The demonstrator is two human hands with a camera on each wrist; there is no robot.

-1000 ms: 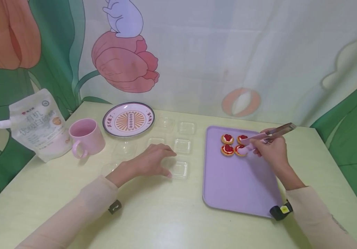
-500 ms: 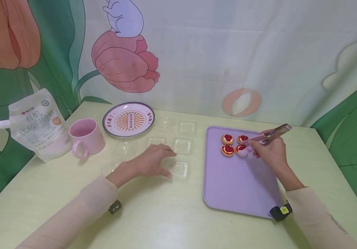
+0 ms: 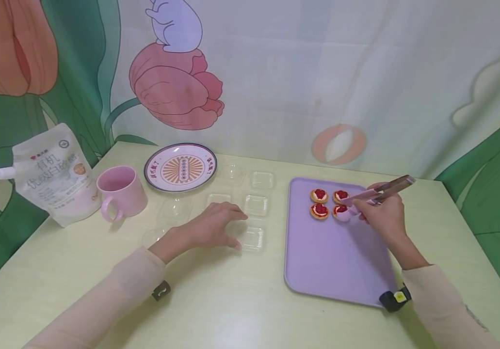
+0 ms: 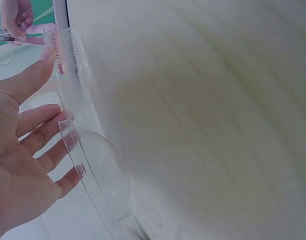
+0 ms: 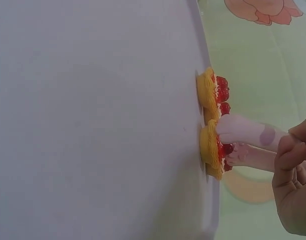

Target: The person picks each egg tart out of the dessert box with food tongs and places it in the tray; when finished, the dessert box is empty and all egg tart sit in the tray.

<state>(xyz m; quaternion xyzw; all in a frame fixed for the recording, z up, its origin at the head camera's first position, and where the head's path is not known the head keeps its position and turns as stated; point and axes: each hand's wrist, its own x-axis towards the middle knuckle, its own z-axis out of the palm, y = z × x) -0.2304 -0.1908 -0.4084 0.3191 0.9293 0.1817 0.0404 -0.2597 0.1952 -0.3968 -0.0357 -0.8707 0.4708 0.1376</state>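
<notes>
My right hand [image 3: 382,213] grips a pair of tongs [image 3: 394,186] with metal ends and pink paw-shaped tips. Those tips sit at the front right berry tart [image 3: 338,209], one of several small red-topped tarts on a purple tray [image 3: 332,261]. In the right wrist view, the pink tongs [image 5: 250,132] straddle the red topping, near the yellow crust [image 5: 209,145]. My left hand [image 3: 212,224] is spread low over the table, thumb and fingers apart, beside a clear plastic box [image 3: 251,238]. Seen from the left wrist, its fingers are beside a clear box's edge [image 4: 78,155].
More clear boxes [image 3: 256,205] stand in rows left of the tray, some with domed lids [image 3: 175,208]. Behind them lies a patterned plate [image 3: 182,167]. A pink mug [image 3: 123,194] and a white spouted pouch [image 3: 53,177] stand at the left. A printed curtain [image 3: 276,87] hangs behind.
The tongs in my right hand have shifted slightly right, and the front right tart has moved a little away from its left neighbour. My left hand has stayed still.
</notes>
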